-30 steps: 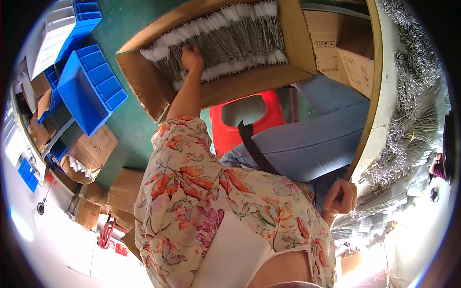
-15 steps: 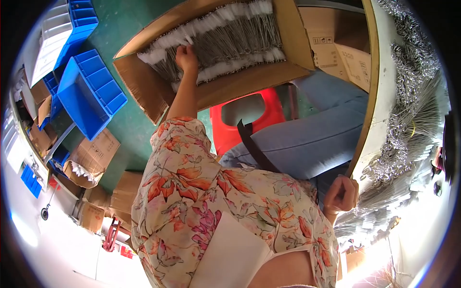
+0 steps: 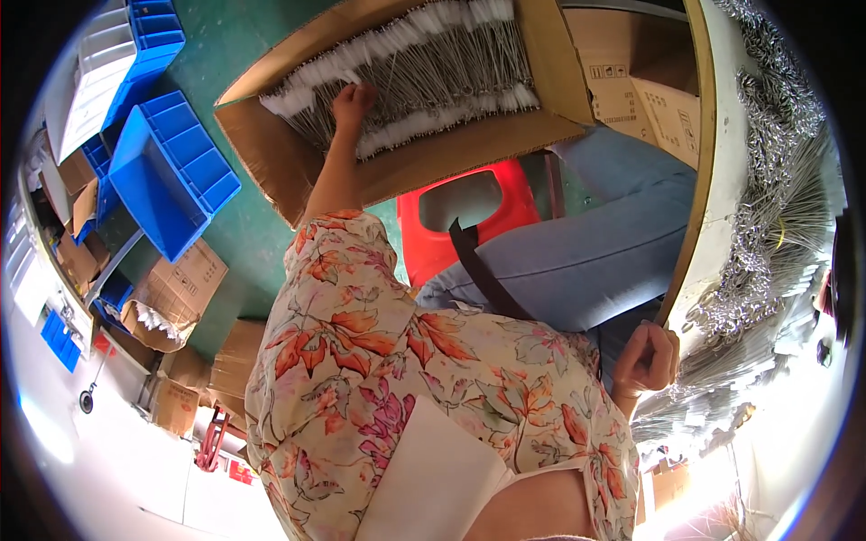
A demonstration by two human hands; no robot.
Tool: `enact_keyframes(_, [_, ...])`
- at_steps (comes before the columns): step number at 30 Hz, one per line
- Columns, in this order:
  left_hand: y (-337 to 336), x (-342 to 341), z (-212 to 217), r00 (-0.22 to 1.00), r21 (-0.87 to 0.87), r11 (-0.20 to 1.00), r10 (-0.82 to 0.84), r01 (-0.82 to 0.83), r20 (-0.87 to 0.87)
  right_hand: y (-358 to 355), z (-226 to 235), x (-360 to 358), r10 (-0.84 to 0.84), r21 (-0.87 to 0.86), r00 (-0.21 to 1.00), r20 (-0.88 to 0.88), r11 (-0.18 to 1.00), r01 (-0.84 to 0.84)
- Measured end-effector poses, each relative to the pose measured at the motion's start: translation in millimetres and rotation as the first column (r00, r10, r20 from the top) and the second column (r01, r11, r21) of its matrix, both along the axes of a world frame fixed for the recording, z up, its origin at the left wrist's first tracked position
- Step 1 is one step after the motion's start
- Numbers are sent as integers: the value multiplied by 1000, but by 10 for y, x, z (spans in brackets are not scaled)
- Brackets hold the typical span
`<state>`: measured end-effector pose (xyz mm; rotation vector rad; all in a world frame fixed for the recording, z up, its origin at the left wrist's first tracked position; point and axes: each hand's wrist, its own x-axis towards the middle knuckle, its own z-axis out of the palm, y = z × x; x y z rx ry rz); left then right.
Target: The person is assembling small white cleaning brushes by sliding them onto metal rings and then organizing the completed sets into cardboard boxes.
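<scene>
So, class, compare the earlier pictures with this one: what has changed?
Only a little: the left forearm has swung slightly left, covering some ends of the white-tipped wires that showed beside it. Nothing is visibly taken out or let go; what the left hand grips is unclear. It stays inside the carton, the right hand loosely curled by the table.

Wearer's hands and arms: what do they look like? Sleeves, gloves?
Left hand and right hand: bare, ungloved. Left sleeve: loose, cream, printed with orange and pink flowers and dark outlines, leaving the forearm bare. Right sleeve's hem: can't make out.
</scene>
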<state>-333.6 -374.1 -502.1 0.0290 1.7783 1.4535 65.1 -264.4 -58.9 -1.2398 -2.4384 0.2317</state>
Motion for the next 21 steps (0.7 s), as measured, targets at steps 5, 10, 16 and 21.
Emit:
enact_keyframes(5, [29,155,-89,888,-389,908,-301,156,-348,-5,9,18,2,-10,1000,2,1000,-2])
enact_keyframes(10, [201,285,358,795,-435,894,-183,-110,-578,6,10,18,10,-7,1000,9,1000,-10])
enact_keyframes(16, [15,128,314,952,-31,955,290,-294,-93,26,-2,15,34,4,999,-36,999,-34])
enact_keyframes(21, [207,23,543,998,-90,996,31,-25,59,21,27,28,6,-26,1000,-2,1000,-6])
